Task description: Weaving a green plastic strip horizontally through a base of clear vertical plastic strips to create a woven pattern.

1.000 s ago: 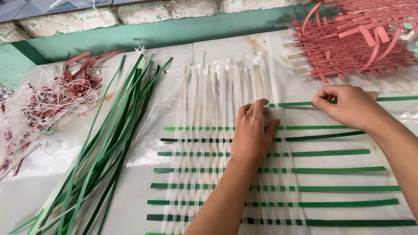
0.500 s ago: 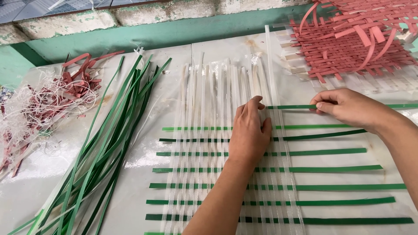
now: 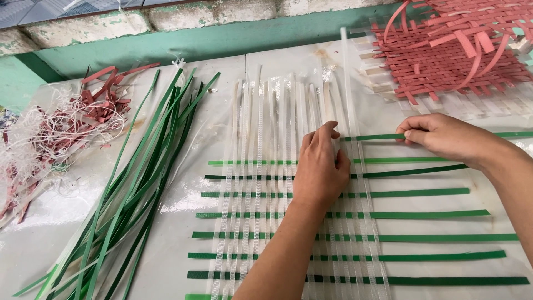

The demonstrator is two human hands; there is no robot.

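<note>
A partly woven mat lies on the white table (image 3: 166, 222): several clear vertical straps (image 3: 261, 128) crossed by several green horizontal strips (image 3: 422, 214). My left hand (image 3: 321, 169) presses flat on the clear straps near the top of the weave, its fingertips at one lifted strap. My right hand (image 3: 438, 136) pinches the topmost green strip (image 3: 372, 137), which runs leftward to my left fingertips. One clear strap (image 3: 345, 61) sticks out farther toward the wall than the others.
A loose bundle of long green strips (image 3: 139, 178) lies fanned on the left. Red scraps tangled with white thread (image 3: 66, 128) are heaped at far left. A woven red piece (image 3: 449, 50) sits at top right. A green wall ledge (image 3: 222, 39) bounds the table's far side.
My right hand has slid the top green strip leftward toward my left fingers. My left hand shifted slightly and lifted its fingertips at the clear straps.
</note>
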